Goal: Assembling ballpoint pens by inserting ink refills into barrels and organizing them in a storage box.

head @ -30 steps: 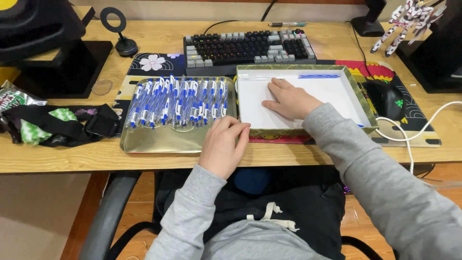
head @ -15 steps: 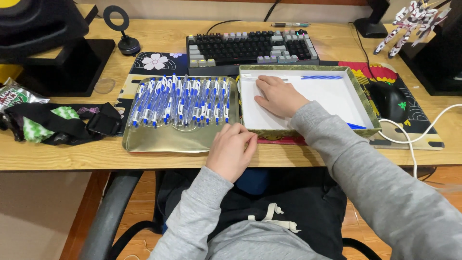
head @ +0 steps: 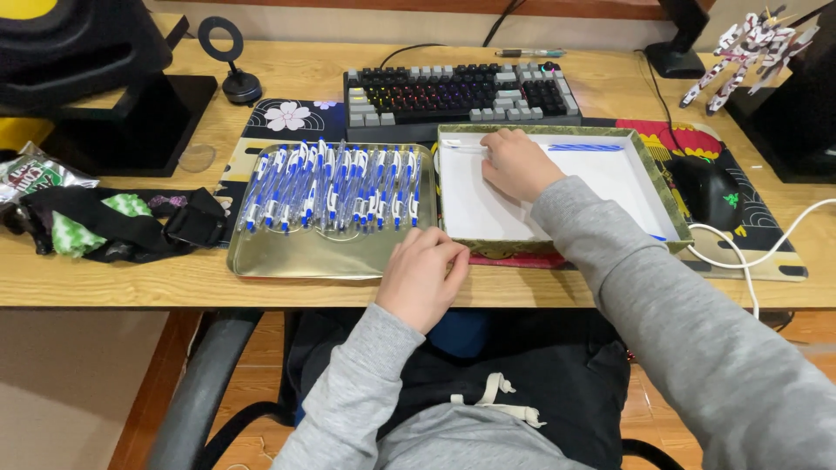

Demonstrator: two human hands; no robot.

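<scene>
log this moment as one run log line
left hand: rests at gold tray edge | right hand: on pen in white box | pens: rowed on tray
</scene>
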